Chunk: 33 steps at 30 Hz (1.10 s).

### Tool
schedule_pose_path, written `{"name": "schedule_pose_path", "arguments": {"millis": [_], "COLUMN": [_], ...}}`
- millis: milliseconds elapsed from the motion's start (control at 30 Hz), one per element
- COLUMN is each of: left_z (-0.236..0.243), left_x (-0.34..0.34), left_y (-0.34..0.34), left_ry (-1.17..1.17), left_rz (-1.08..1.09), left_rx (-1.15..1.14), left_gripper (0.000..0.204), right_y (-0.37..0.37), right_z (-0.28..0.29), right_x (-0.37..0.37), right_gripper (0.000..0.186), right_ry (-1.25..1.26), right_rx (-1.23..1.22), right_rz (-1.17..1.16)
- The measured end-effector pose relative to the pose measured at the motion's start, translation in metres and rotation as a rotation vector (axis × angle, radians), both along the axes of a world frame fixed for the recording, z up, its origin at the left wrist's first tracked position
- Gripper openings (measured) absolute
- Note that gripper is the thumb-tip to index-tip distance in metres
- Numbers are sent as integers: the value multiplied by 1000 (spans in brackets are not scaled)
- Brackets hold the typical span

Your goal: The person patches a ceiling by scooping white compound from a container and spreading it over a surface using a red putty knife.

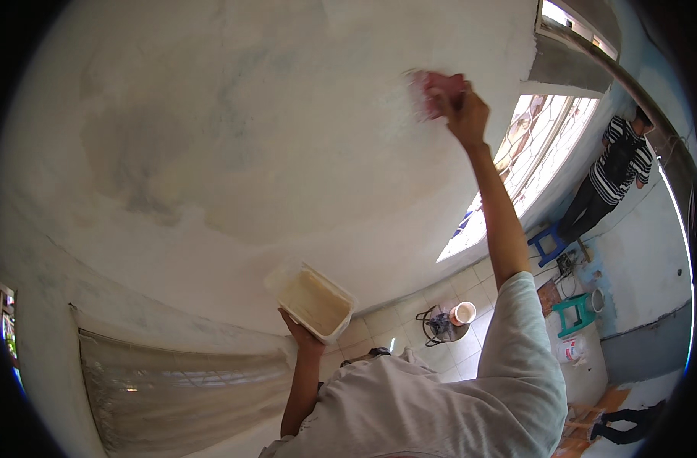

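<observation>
High up, my right hand [464, 114] is closed round a flat red putty spreader [435, 93]. The spreader is blurred by motion and lies against the pale, patchy plastered surface [287, 130], where a whitish smear shows around it. Lower down, my left hand [305, 336] supports a white rectangular plastic tub [345, 304] from beneath, its fingers mostly hidden by it. Pale, creamy paste [312, 299] coats the inside of the tub. Grey, stained patches [146, 172] mark the left half of the plastered surface.
A barred window [535, 141] is beside my right arm. At the far right a person in a striped shirt [622, 156] stands on a blue stool [547, 244]. A green stool [574, 314], a white bucket [570, 350] and a pink-rimmed pail [462, 313] stand below. A metal pipe [616, 69] crosses the upper right.
</observation>
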<state>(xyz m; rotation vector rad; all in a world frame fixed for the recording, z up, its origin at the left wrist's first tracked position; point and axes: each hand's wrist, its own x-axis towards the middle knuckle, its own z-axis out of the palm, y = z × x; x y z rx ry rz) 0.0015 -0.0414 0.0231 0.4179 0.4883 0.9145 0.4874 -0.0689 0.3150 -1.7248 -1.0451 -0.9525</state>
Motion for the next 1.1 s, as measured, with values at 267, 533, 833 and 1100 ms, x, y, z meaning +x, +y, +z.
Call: {"name": "schedule_pose_path", "arguments": {"millis": [267, 533, 833, 1100], "left_z": [-16, -10, -23, -9], "left_x": [-9, -3, 0, 8], "left_y": [-7, -6, 0, 1], "left_ry": [-37, 5, -55, -47], "left_rz": [-44, -80, -44, -52], "left_rx": [-82, -41, -56, -84], "left_gripper": [77, 78, 79, 79], "right_y": [-32, 31, -19, -2], "right_z": [-41, -70, 79, -79], "right_x": [-73, -99, -6, -117], "right_gripper": [32, 17, 33, 20], "right_ry": [393, -623, -378, -132], "right_rx": [418, -231, -1, 50], "right_rz": [379, 391, 49, 522]}}
